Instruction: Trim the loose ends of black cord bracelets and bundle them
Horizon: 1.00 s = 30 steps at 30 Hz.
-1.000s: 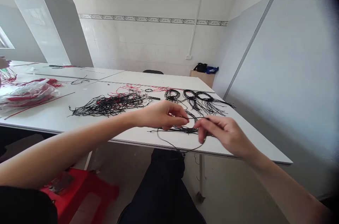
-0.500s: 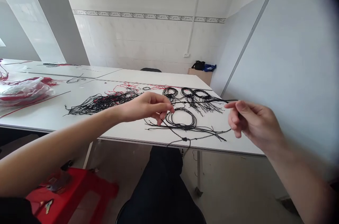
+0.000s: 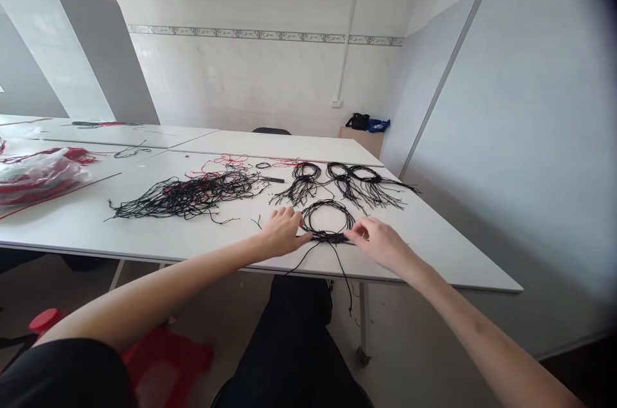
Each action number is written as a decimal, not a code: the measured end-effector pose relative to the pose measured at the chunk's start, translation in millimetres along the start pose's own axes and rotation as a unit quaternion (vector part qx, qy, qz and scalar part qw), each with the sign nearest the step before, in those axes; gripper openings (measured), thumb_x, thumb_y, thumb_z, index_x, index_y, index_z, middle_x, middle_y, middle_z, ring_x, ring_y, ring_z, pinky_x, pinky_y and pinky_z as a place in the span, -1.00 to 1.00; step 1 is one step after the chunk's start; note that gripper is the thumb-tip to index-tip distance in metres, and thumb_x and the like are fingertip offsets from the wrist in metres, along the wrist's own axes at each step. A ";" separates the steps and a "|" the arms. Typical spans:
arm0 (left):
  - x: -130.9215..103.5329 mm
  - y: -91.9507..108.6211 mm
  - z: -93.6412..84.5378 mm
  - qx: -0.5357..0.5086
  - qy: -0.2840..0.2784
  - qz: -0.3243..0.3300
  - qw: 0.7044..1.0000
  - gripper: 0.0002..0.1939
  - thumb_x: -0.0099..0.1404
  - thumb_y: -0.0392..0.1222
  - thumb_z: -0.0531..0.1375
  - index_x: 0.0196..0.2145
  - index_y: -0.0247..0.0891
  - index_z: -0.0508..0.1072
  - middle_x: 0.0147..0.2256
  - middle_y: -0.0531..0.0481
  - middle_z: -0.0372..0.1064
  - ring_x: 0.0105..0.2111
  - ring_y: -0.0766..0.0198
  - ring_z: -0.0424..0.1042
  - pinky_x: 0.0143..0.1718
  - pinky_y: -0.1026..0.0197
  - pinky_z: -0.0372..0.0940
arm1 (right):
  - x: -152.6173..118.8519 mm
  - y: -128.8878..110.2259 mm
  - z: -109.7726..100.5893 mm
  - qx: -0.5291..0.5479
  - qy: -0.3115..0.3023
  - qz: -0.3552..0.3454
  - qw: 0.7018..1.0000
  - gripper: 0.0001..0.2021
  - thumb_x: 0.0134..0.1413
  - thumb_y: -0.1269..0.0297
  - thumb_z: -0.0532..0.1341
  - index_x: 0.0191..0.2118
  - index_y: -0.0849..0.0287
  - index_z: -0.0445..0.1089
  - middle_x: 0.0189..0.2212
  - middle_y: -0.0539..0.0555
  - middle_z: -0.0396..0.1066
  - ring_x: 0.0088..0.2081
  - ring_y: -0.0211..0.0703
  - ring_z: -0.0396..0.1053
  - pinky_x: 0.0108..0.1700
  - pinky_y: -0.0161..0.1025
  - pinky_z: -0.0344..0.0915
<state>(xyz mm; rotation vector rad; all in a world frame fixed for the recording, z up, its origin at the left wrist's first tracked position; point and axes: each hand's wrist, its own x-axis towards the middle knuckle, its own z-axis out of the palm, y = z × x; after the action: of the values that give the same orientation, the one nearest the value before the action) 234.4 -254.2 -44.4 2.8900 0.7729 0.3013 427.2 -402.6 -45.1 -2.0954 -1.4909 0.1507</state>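
Observation:
A round bundle of black cord loops (image 3: 329,203) lies near the table's front edge, its knots gathered on the near side. My left hand (image 3: 284,232) grips the left end of those cords, thumb at the near side. At the right end, my right hand (image 3: 373,238) pinches the cords between thumb and fingers. Two loose cord ends hang toward me, one past the table edge. Behind are three similar black cord bundles (image 3: 307,171) with fanned-out tails. Left of my hands spreads a tangled heap of black cords (image 3: 187,197).
Red cords (image 3: 226,160) lie behind the heap, with a short dark strip (image 3: 273,180) beside it. A plastic bag of red cord (image 3: 41,170) sits at the left on the white table (image 3: 448,254). Below is a red stool (image 3: 168,356); a grey partition (image 3: 506,106) borders the right.
Both hands came down and closer together, bringing the stretched black cord onto the round bundle. The dark strip, covered by my left hand before, is now visible.

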 end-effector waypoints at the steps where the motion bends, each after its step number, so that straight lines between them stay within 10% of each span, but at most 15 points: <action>1: -9.9 4.2 3.0 0.011 0.000 0.019 1.000 -0.53 0.28 0.14 0.04 -0.10 -0.35 0.33 -0.07 -0.28 0.28 -0.02 -0.08 0.24 0.06 -0.11 0.09 | -14.0 -1.9 5.0 -0.010 -0.017 -0.005 1.000 -0.64 0.09 -0.10 0.13 -0.41 0.13 0.32 -0.31 0.10 0.43 -0.31 -0.05 0.40 -0.32 -0.19 0.27; 7: -28.8 10.7 3.1 0.067 -0.025 0.070 0.995 -0.63 0.26 -0.03 0.08 -0.10 -0.37 0.34 -0.09 -0.29 0.30 -0.07 -0.08 0.31 0.03 -0.11 0.11 | -44.1 -6.3 20.1 -0.047 -0.055 -0.038 0.997 -0.78 0.08 0.07 0.21 -0.37 0.12 0.35 -0.27 0.09 0.39 -0.26 -0.04 0.41 -0.26 -0.18 0.28; 20: -11.9 -42.4 14.6 0.067 -0.004 0.110 0.992 -0.73 0.38 -0.26 -0.04 -0.17 -0.25 0.45 -0.16 -0.15 0.41 -0.10 0.12 0.39 -0.04 0.07 0.18 | -23.2 35.9 16.8 -0.101 0.005 -0.105 0.989 -0.79 0.16 0.38 0.03 -0.45 0.15 0.34 -0.36 0.15 0.43 -0.20 0.01 0.38 -0.18 -0.09 0.32; 30: -15.3 -45.2 20.9 0.050 0.024 0.123 0.991 -0.72 0.40 -0.25 -0.05 -0.17 -0.27 0.45 -0.17 -0.18 0.38 -0.12 0.09 0.38 -0.06 0.06 0.22 | -2.0 61.9 29.1 -0.143 0.042 -0.141 0.979 -0.70 0.24 0.41 -0.02 -0.09 0.20 0.44 -0.10 0.20 0.47 -0.09 0.02 0.42 -0.04 -0.01 0.34</action>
<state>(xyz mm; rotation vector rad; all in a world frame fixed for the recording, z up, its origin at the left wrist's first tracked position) 204.6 -224.7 -75.3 3.0863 0.4490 0.3680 466.7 -407.6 -100.8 -2.0446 -1.8249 -0.2692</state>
